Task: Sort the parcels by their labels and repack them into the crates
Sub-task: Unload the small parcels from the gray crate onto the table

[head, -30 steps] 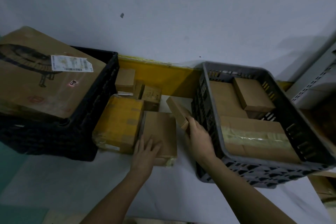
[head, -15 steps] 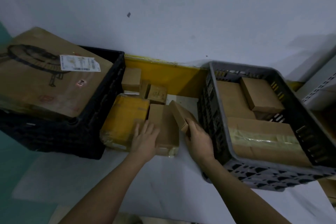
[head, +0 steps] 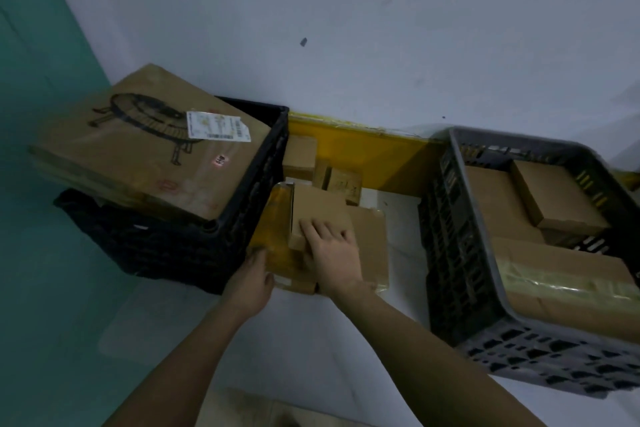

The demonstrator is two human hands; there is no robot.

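You've got a small flat brown box [head: 320, 211] lying on top of the yellow-wrapped parcel [head: 273, 236], beside a wider flat carton [head: 372, 246]. Black crate [head: 242, 218] sits left, holding a big labelled carton [head: 149, 149]; grey crate [head: 460, 253] sits right with brown boxes inside.

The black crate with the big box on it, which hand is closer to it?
Left. The left hand grips the yellow parcel right beside the black crate; the right hand lies farther right, on a small box.
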